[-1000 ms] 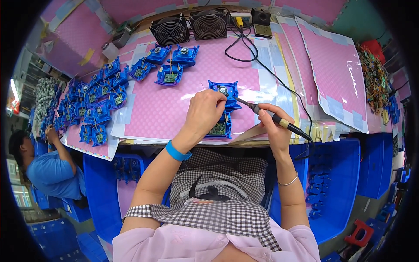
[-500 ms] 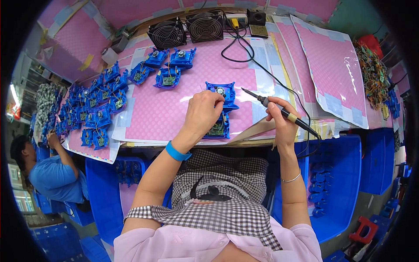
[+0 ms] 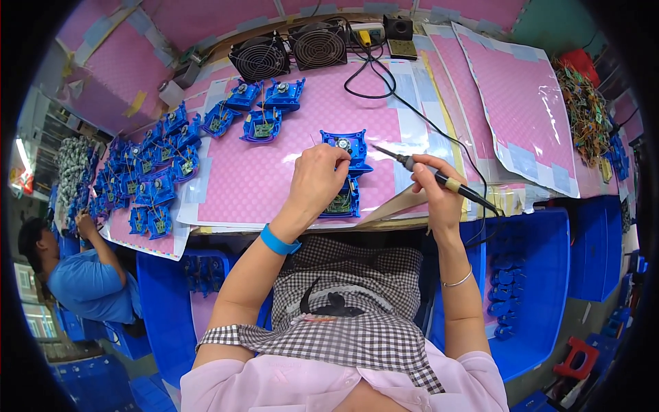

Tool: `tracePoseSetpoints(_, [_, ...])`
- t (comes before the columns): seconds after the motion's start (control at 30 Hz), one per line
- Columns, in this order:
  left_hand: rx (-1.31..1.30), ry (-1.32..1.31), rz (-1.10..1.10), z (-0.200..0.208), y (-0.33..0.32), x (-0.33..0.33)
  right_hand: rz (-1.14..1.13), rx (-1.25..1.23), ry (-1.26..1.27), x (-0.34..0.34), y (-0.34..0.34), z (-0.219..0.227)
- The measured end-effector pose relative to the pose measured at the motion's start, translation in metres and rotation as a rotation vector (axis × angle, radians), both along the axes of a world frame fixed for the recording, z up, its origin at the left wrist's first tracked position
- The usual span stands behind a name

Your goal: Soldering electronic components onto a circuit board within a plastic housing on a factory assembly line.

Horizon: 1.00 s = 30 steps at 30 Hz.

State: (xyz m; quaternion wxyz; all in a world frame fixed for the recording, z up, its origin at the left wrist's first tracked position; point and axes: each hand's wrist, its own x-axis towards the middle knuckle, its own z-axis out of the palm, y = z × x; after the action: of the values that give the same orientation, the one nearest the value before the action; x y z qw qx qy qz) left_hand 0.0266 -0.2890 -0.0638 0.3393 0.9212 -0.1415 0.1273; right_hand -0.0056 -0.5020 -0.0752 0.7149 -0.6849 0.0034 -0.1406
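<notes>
My right hand (image 3: pixel 439 196) is wrapped round a soldering iron (image 3: pixel 454 185) with a dark handle. Its tip points up and left, a short way right of a blue plastic housing (image 3: pixel 357 135). A round metal part sits inside that housing. My left hand (image 3: pixel 317 177) is closed at the housing's left side, fingertips pinched over its edge. A thin wire-like strand (image 3: pixel 313 139) sticks up by those fingers; its lower end is hidden. Just below, partly behind my left hand, lies a joined blue housing half (image 3: pixel 353 199) with a green circuit board.
Many similar blue housings (image 3: pixel 154 185) crowd the table's left. Two black fans (image 3: pixel 318 47) and a soldering stand (image 3: pixel 400 38) stand at the back. The iron's black cord (image 3: pixel 439 127) crosses the right side. Blue bins (image 3: pixel 542 295) flank me; a co-worker (image 3: pixel 89 278) sits left.
The soldering iron and my right hand have shifted slightly left, bringing the tip closer to the blue housing. My left hand stays pinched in the same place.
</notes>
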Motion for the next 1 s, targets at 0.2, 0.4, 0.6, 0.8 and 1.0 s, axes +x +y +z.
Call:
tracePoseSetpoints(0.2, [0.039,-0.015,0.005,-0.005,0.001,0.001,0.099,-0.131,0.066,0.001,0.012,-0.001])
tracePoseSetpoints(0.4, [0.029,-0.045,0.006,-0.008,0.000,0.002,0.105,-0.142,0.049,0.002,0.014,-0.004])
tracePoseSetpoints(0.6, [-0.005,-0.094,0.024,-0.013,0.002,-0.001,0.085,-0.122,0.048,0.001,0.014,-0.001])
tracePoseSetpoints(0.8, [-0.016,-0.097,0.016,-0.011,0.002,-0.002,0.048,-0.095,0.026,0.003,0.012,-0.004])
tracePoseSetpoints(1.0, [-0.067,-0.051,0.013,-0.007,0.001,-0.004,0.037,-0.078,0.014,0.003,0.013,-0.004])
